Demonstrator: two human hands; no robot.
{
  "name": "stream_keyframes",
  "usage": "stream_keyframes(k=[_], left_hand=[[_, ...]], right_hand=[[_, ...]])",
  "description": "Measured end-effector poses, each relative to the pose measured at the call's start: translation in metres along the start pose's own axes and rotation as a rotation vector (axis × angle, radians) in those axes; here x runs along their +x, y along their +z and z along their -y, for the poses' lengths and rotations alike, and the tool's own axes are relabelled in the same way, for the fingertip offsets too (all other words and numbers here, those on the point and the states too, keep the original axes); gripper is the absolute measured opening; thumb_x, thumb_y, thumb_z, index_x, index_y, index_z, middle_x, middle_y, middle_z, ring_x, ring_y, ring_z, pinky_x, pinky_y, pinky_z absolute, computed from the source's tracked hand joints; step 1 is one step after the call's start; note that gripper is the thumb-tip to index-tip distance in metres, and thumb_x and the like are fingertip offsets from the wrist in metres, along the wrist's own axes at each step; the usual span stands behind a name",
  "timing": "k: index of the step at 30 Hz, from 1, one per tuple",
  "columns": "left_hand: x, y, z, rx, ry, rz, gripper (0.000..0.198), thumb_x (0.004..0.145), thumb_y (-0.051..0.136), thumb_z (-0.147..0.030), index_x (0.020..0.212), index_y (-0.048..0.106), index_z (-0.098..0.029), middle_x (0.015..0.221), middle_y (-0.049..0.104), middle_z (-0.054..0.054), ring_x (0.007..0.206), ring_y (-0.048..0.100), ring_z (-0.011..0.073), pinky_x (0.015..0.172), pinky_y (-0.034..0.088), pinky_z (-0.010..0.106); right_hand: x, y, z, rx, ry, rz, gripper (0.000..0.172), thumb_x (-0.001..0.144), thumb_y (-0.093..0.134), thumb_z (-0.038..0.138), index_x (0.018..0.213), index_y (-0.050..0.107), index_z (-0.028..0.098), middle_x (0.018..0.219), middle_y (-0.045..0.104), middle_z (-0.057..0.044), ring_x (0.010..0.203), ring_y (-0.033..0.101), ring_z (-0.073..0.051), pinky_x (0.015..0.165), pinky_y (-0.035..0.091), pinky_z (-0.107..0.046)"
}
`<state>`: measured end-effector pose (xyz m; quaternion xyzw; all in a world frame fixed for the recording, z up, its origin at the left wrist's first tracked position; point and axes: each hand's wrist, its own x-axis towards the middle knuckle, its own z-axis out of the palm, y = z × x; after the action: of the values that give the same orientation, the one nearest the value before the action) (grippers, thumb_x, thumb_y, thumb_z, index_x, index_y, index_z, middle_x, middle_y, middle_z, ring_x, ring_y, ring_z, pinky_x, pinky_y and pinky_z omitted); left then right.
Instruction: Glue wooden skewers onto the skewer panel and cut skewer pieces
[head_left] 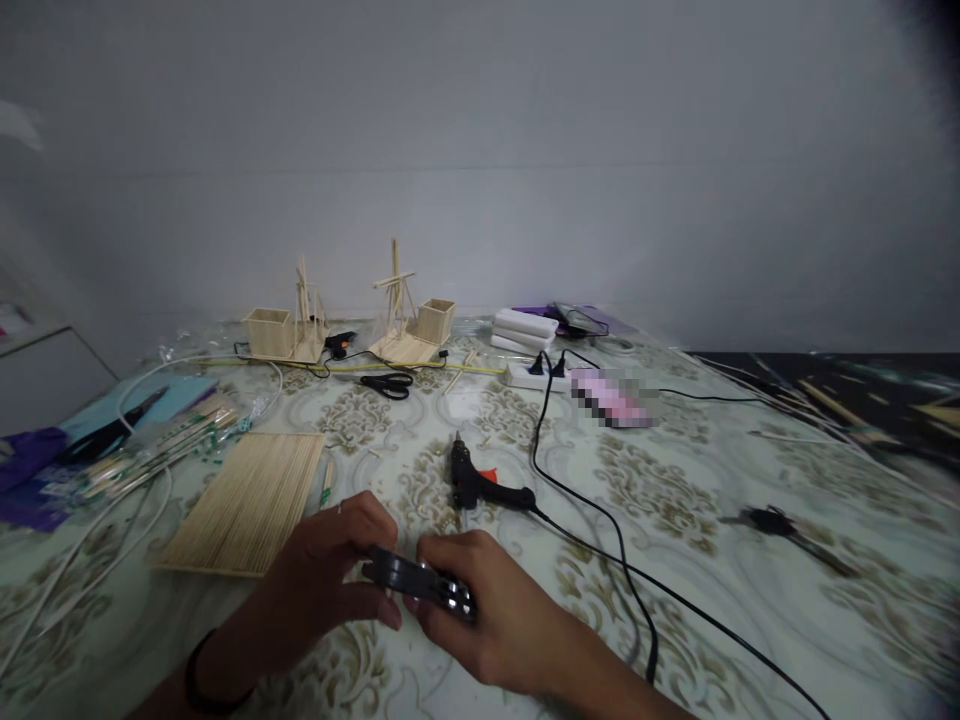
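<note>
Both hands meet low in the middle of the view over the patterned tablecloth (712, 520). My right hand (480, 610) is closed around a small dark tool with shiny metal parts (420, 582). My left hand (334, 570) curls onto the tool's left end, thumb pressed under it. A black bracelet sits on the left wrist. Just beyond the hands lies a black glue gun (480, 480) on its side, its black cord (615, 560) trailing right. A mat of thin wooden sticks (247, 500) lies left of the hands.
Two small stick models with boxes (289, 325) (412, 320) stand at the back. Black scissors (388, 383), a white power strip (536, 375), stacked white boxes (525, 330), a pile of sticks and wires (150, 445) at left, and a dark key-like object (772, 522) at right.
</note>
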<state>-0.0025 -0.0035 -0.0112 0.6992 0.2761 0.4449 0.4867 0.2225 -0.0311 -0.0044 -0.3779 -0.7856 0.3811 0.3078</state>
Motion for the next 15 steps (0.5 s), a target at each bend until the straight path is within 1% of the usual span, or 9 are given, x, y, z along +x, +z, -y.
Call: stream_keyframes(k=[3, 5, 10, 15], left_hand=[[-0.0004, -0.0002, 0.0013, 0.003, -0.006, 0.018, 0.037, 0.067, 0.100, -0.046, 0.080, 0.077, -0.021, 0.083, 0.067, 0.001, 0.074, 0.062, 0.0158, 0.068, 0.052, 0.026], [-0.0003, -0.0004, 0.0013, -0.010, 0.020, 0.015, 0.036, 0.066, 0.101, -0.045, 0.080, 0.077, -0.021, 0.083, 0.068, 0.001, 0.073, 0.062, 0.0154, 0.067, 0.051, 0.025], [0.0009, -0.0002, -0.0019, -0.003, 0.033, 0.000, 0.032, 0.068, 0.101, -0.040, 0.081, 0.078, -0.022, 0.083, 0.068, -0.001, 0.068, 0.057, 0.0121, 0.063, 0.048, 0.022], [0.0014, 0.0004, -0.0019, 0.040, 0.043, -0.003, 0.031, 0.072, 0.098, -0.042, 0.080, 0.077, -0.021, 0.082, 0.068, 0.001, 0.071, 0.060, 0.0137, 0.064, 0.048, 0.023]], right_hand=[[-0.0008, 0.0000, -0.0008, 0.006, 0.003, 0.018, 0.015, 0.074, 0.060, 0.017, 0.073, 0.046, 0.024, 0.065, 0.051, 0.005, 0.059, 0.048, -0.013, 0.057, 0.031, -0.026], [-0.0009, -0.0001, -0.0011, 0.006, 0.006, 0.023, 0.014, 0.075, 0.060, 0.018, 0.073, 0.047, 0.024, 0.066, 0.051, 0.005, 0.059, 0.049, -0.013, 0.057, 0.031, -0.026], [0.0000, -0.0012, -0.0009, -0.019, 0.008, 0.016, 0.014, 0.075, 0.060, 0.017, 0.074, 0.048, 0.023, 0.066, 0.051, 0.005, 0.059, 0.048, -0.012, 0.057, 0.031, -0.026], [0.0001, -0.0013, -0.0003, -0.042, 0.003, 0.034, 0.009, 0.079, 0.060, 0.018, 0.076, 0.052, 0.022, 0.068, 0.053, 0.004, 0.061, 0.051, -0.013, 0.059, 0.032, -0.026]])
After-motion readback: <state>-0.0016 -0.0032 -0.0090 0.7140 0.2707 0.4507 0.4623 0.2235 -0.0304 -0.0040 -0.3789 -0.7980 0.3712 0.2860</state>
